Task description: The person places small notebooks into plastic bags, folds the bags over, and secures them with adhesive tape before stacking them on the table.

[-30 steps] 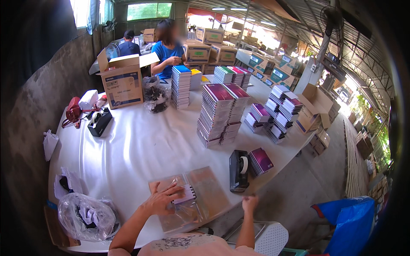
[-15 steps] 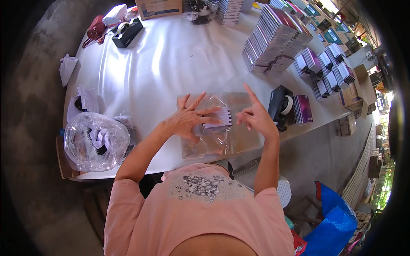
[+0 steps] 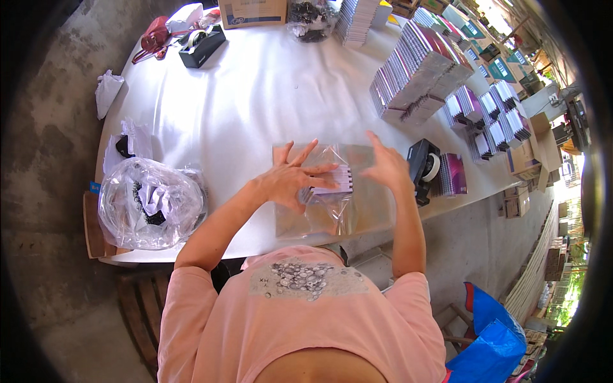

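Observation:
A stack of small spiral-bound notebooks (image 3: 343, 181) sits in the middle of a clear plastic sheet (image 3: 373, 214) on the table. My left hand (image 3: 295, 175) lies across the left side of the stack and the plastic folded there, its fingers spread. At the sheet's right part, my right hand (image 3: 387, 167) is raised with fingers apart and nothing in them. A black tape dispenser (image 3: 420, 169) stands just right of that hand, and a purple-covered spiral notebook stack (image 3: 453, 175) is beside it.
Tall notebook stacks (image 3: 412, 83) rise at the back right, with shorter stacks (image 3: 491, 112) beyond. A clear bag of scraps (image 3: 150, 204) lies at the left edge. Another tape dispenser (image 3: 202, 48) and a cardboard box (image 3: 253, 11) are at the back.
My right hand has turned and its fingers have shifted from a pointing shape to a looser spread. My left hand stays on the notebook stack. The whole view has shifted slightly.

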`<action>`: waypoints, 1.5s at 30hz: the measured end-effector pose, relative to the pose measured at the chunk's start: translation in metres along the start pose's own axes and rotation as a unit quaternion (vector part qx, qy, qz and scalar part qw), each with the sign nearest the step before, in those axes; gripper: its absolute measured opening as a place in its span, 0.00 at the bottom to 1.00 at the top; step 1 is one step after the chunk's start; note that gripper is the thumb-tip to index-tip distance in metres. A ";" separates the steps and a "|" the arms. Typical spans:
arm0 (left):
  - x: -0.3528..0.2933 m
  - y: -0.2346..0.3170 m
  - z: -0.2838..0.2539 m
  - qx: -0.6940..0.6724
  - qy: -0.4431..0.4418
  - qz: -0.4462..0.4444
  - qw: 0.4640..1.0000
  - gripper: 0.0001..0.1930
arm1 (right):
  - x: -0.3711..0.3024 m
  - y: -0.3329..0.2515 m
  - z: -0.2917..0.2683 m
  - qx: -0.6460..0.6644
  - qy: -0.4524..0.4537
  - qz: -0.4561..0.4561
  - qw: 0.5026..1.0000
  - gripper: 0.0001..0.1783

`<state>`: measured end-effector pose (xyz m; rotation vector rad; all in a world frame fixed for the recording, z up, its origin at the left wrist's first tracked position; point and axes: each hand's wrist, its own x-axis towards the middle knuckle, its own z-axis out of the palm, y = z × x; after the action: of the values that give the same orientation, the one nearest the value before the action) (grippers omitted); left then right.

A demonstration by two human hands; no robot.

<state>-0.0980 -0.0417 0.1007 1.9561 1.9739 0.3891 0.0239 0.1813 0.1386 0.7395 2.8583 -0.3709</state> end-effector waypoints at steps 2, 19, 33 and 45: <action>-0.001 -0.003 0.004 -0.012 0.010 0.000 1.000 0.46 | -0.008 0.025 -0.010 0.061 -0.094 0.067 0.992 0.55; 0.030 0.005 0.055 -0.259 0.290 -0.039 0.921 0.07 | -0.031 0.006 0.073 0.617 0.151 -0.134 0.761 0.45; 0.045 -0.012 0.054 -0.283 0.382 -0.213 0.854 0.22 | -0.002 -0.015 0.087 0.576 -0.058 -0.055 0.813 0.51; 0.030 -0.019 0.050 -0.563 0.213 -0.206 0.771 0.08 | 0.009 -0.007 0.093 0.453 -0.035 -0.035 0.890 0.15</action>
<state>-0.0939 -0.0141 0.0465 0.6698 1.6092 1.5412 0.0210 0.1532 0.0488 0.6957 2.5330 -1.7557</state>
